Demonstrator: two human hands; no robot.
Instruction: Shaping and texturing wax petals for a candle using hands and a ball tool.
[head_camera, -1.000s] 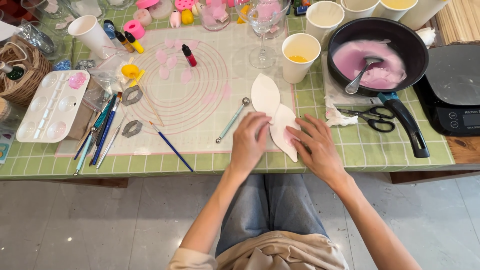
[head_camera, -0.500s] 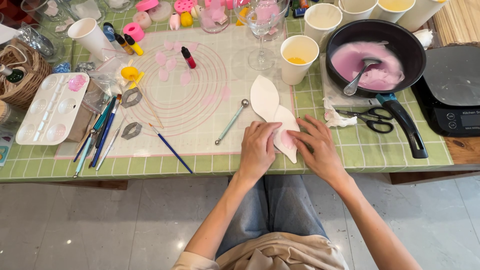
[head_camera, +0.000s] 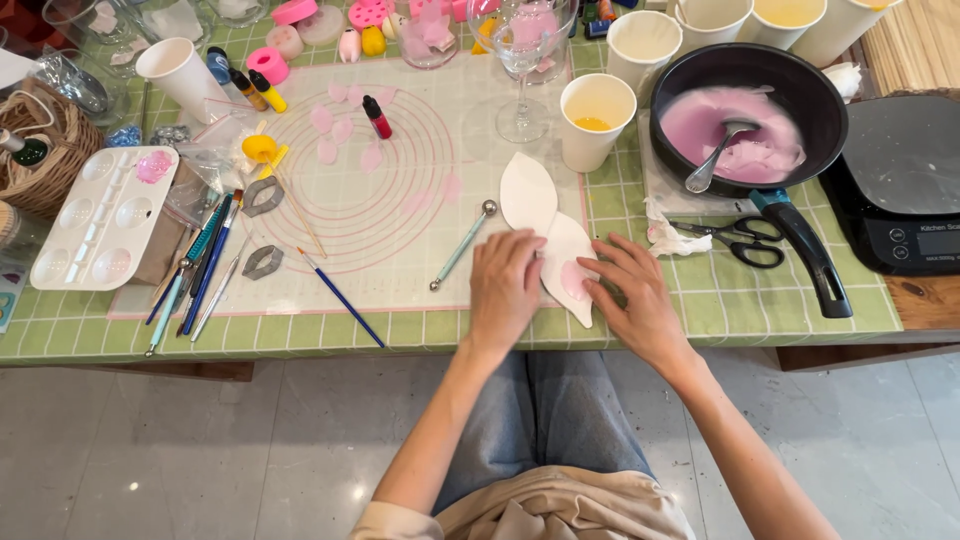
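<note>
— Step in hand? Looks like pressing and shaping the lower white petal form (head_camera: 566, 262), just this side of the yellow-filled paper cup (head_camera: 597, 120), on the edge of the silicone mat (head_camera: 400, 230).

— Left hand (head_camera: 505, 288)? Flat against the form's left edge, fingers (head_camera: 520, 252) together and nearly straight, gripping nothing, only pinning.

— Right hand (head_camera: 632, 300)? Spread on the form's right side, fingertips (head_camera: 590, 290) touching beside a small pink piece (head_camera: 573, 280) lying on it. Loosely open, nothing clasped.

— Second white form (head_camera: 527, 190)? Between the cup and the lower one, overlapping its top, untouched.

— Next move, judged from here? Probably calls for light, even pressure to smooth the pink piece without creasing the form, left hand steadying. Ball tool (head_camera: 462, 243), left of the cup's near side, within easy reach on the counter (head_camera: 720, 300) if needed.
</note>
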